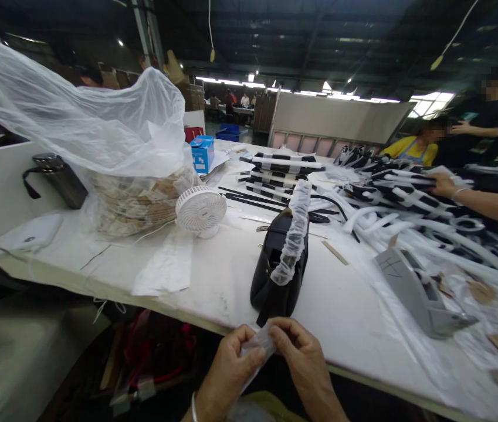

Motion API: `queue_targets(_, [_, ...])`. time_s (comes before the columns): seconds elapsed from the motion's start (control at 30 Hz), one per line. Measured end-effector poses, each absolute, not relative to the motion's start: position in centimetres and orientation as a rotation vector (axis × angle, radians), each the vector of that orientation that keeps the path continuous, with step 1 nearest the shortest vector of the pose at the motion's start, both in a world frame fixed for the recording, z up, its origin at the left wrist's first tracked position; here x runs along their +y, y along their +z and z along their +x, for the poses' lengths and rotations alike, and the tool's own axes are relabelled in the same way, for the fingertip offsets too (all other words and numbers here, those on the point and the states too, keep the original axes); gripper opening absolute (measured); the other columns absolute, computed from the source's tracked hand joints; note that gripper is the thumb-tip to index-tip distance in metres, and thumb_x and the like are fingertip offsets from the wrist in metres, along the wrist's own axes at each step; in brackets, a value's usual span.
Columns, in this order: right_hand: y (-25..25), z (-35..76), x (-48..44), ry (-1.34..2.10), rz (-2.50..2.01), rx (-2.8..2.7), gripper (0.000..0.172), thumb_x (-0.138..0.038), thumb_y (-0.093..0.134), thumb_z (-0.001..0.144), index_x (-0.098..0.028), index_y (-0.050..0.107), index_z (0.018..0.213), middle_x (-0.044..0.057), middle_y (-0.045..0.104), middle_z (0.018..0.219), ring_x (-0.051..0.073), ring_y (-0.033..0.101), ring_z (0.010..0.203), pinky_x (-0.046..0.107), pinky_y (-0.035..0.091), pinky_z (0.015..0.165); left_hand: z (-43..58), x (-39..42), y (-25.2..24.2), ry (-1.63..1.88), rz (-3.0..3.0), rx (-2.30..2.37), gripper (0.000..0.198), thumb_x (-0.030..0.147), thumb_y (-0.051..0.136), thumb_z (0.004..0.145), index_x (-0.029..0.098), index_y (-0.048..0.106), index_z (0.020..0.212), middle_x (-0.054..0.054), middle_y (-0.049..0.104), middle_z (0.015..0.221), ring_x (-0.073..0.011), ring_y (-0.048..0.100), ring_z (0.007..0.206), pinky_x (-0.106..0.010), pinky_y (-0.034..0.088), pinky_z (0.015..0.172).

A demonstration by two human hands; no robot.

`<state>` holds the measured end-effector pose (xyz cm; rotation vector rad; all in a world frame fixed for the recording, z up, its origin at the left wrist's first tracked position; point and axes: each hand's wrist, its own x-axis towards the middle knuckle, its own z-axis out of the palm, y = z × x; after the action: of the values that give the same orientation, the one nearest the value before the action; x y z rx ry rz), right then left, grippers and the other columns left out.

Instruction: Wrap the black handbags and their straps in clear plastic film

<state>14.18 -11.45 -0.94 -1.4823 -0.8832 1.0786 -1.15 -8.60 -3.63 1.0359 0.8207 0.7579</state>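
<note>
Between my two hands, at the near edge of the table, is a thin translucent plastic sleeve (267, 340). My left hand (233, 360) pinches it from the left, and my right hand (301, 354) pinches its upper end with thumb and fingers. Just beyond them a black handbag (270, 275) stands on the white table (213, 293). Gathered white plastic wrap (295, 240) covers the bag's raised handle. A black strap end hangs from the bag toward my fingers; whether it runs into the sleeve I cannot tell.
Left of the bag stand a white fan (200, 210), a big plastic bag of brown pieces (138, 202) and a dark flask (61, 179). On the right are a grey tape dispenser (420, 293) and heaped wrapped straps (407, 217). A co-worker's arm (490, 202) reaches in there.
</note>
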Motion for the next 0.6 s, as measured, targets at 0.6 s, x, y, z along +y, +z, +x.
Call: queue_targets(0.6, [-0.2,11.9,-9.8,1.159,-1.497,-0.966,0.037,-0.052,0.076,0.065,-0.017,0.064,0.066,-0.003,0.053,0.057,0.013,0.050,0.051,0.024,0.042,0.048,-6.4,-8.1,-5.1,0.823,1.172,1.176,0.047,0.059,0.065,0.075,0.014,0.063,0.063,0.003,0.052,0.049,-0.0098,0.042,0.045,-0.023,0.029,0.048])
